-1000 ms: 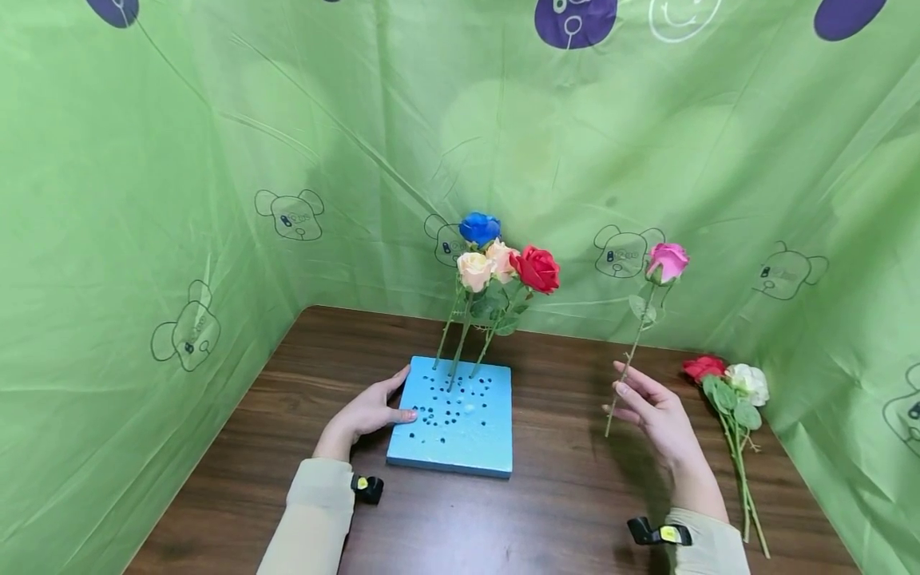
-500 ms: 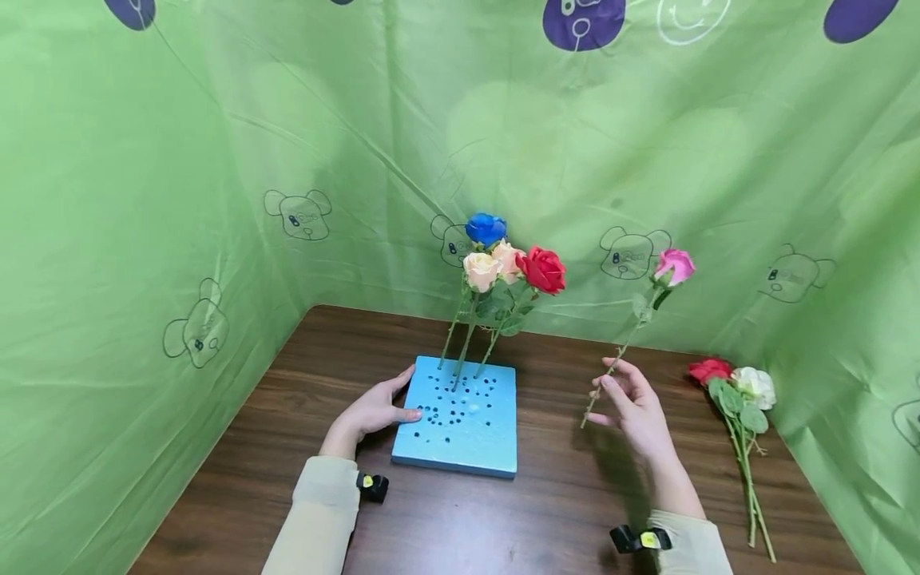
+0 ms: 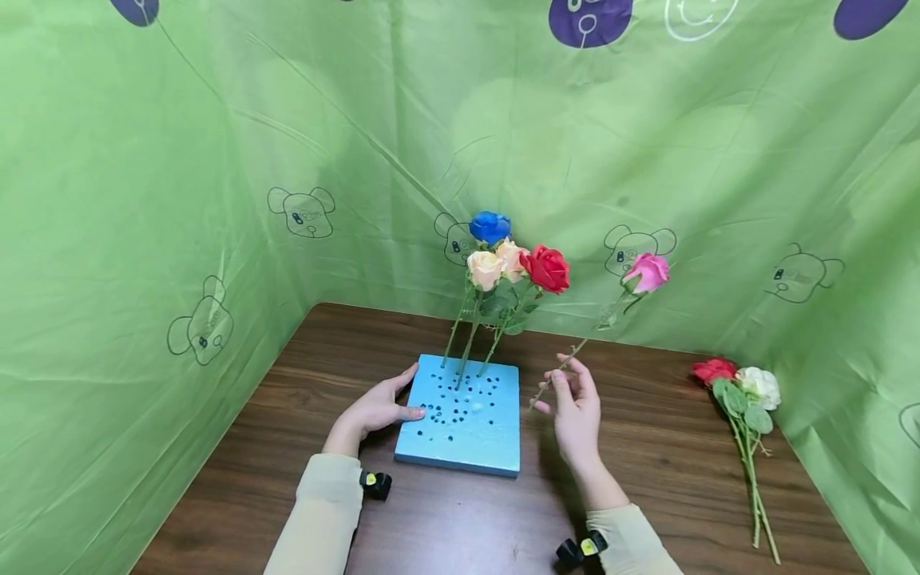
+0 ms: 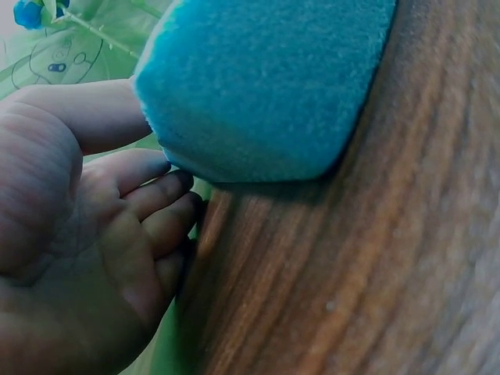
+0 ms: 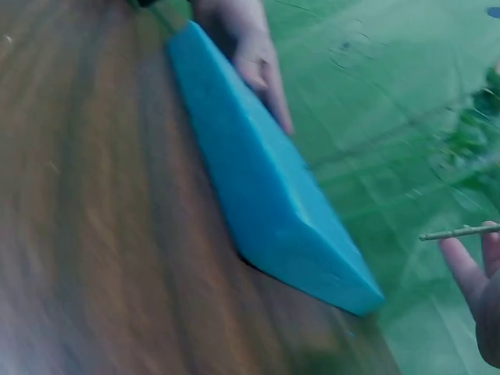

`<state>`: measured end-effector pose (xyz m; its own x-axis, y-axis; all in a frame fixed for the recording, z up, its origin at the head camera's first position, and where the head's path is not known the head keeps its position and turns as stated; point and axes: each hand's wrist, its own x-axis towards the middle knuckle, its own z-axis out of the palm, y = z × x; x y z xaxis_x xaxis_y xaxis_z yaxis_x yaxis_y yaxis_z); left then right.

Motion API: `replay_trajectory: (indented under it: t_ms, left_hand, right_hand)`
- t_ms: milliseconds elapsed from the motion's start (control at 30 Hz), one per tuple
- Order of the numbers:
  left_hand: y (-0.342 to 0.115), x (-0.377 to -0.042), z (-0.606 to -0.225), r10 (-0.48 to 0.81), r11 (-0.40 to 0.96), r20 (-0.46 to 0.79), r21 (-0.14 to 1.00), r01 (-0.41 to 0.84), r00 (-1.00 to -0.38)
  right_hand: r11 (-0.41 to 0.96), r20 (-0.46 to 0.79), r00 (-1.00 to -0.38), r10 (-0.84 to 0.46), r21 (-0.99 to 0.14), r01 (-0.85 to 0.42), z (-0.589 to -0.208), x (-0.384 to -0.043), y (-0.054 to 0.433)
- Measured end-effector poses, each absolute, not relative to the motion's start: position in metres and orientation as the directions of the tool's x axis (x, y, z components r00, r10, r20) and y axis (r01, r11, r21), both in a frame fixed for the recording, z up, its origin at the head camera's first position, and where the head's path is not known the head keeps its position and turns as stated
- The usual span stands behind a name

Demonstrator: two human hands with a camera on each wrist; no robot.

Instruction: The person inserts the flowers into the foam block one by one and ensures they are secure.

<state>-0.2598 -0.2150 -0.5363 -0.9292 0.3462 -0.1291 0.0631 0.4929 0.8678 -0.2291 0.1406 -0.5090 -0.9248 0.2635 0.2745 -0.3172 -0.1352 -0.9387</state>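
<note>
A blue foam board (image 3: 467, 443) dotted with small holes lies on the table. Several artificial roses stand upright in its far part: a blue rose (image 3: 490, 228), pale peach roses (image 3: 485, 271) and a red rose (image 3: 548, 269). My left hand (image 3: 378, 406) holds the board's left edge, thumb on top and fingers along the side; the left wrist view shows the fingertips (image 4: 181, 181) at its corner. Just right of the board, my right hand (image 3: 577, 411) pinches the stem of a pink rose (image 3: 648, 273), which leans right. Its bare stem end (image 5: 437, 234) points toward the board.
On the wooden table (image 3: 668, 479), at the right, lie another red rose (image 3: 714, 370) and a white rose (image 3: 760, 388), their stems crossing. A green curtain (image 3: 374, 120) with bear drawings encloses the table at the back and sides.
My right hand has moved left toward the board with the pink rose, whose stem has tilted further over to the right. My left hand stays on the board.
</note>
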Motion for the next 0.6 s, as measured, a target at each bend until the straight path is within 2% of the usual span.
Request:
replay_trajectory:
  t_ms: [267,600]
  left_hand:
    - [-0.215,-0.261,-0.538,0.341,0.500,-0.125,0.864,0.066,-0.932]
    - [-0.215,-0.261,-0.538,0.340,0.495,-0.127,0.867,0.062,-0.932]
  right_hand:
    - [-0.176,0.338,-0.909,0.242,-0.907,-0.384,-0.525,-0.234,0.097]
    - [-0.158,0.395,-0.883,0.254,-0.884,-0.441,-0.534,-0.245,0.061]
